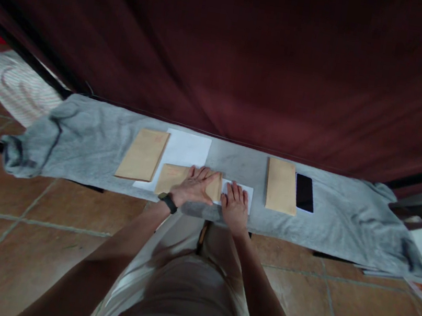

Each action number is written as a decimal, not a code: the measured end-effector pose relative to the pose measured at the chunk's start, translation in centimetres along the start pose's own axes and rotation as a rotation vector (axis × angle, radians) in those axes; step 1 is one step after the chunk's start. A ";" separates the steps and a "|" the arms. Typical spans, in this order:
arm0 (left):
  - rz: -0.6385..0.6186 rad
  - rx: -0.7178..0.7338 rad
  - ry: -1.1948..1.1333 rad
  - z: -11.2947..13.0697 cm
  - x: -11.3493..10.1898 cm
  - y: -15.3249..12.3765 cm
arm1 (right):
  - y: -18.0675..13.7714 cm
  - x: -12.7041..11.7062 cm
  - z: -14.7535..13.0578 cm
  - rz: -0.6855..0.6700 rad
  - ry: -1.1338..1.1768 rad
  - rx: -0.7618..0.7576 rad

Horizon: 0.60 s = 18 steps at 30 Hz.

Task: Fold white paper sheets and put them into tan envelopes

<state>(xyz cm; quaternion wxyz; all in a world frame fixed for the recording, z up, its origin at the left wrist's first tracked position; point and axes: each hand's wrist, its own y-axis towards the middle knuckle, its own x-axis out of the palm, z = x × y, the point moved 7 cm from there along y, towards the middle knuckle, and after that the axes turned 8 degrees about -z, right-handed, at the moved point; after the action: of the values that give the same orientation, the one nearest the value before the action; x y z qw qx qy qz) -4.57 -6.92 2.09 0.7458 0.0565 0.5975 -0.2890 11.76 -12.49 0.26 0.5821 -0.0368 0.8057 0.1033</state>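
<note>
My left hand [196, 184], with a dark watch on its wrist, lies spread on a brown envelope [171, 174] directly in front of me. Out of that envelope's right end shows a white folded paper [247, 192]; whether it sits inside or underneath I cannot tell. Flat on this paper rests my right hand [235, 206], fingers stretched out. To the left are a stack of brown envelopes [143, 154] and white sheets [188, 148], partly covered by the envelopes. Another brown envelope or stack [282, 186] lies to the right of my right hand.
A phone [304, 192] with a dark screen lies beside the right-hand envelopes. Grey cloth [235, 156] covers the narrow bench or table. A dark red curtain [248, 68] hangs along its far side. Striped fabric [23, 85] is at the far left, above the tiled floor [70, 253].
</note>
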 end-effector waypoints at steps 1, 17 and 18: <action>0.022 0.010 0.007 0.2 -0.2 -0.1 | 0.0 0.0 0.0 0.003 0.002 -0.003; 0.095 0.253 0.114 5.3 -0.9 -0.8 | 0.0 -0.7 2.5 0.064 0.412 0.029; 0.099 0.261 0.111 5.3 -1.0 -0.8 | 0.0 -0.7 2.4 0.050 0.404 0.027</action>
<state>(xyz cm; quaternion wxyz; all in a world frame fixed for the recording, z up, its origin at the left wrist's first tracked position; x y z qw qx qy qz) -0.54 -9.54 4.67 0.7115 0.1983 0.5916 -0.3233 14.18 -12.03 0.16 0.4063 -0.0293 0.9081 0.0975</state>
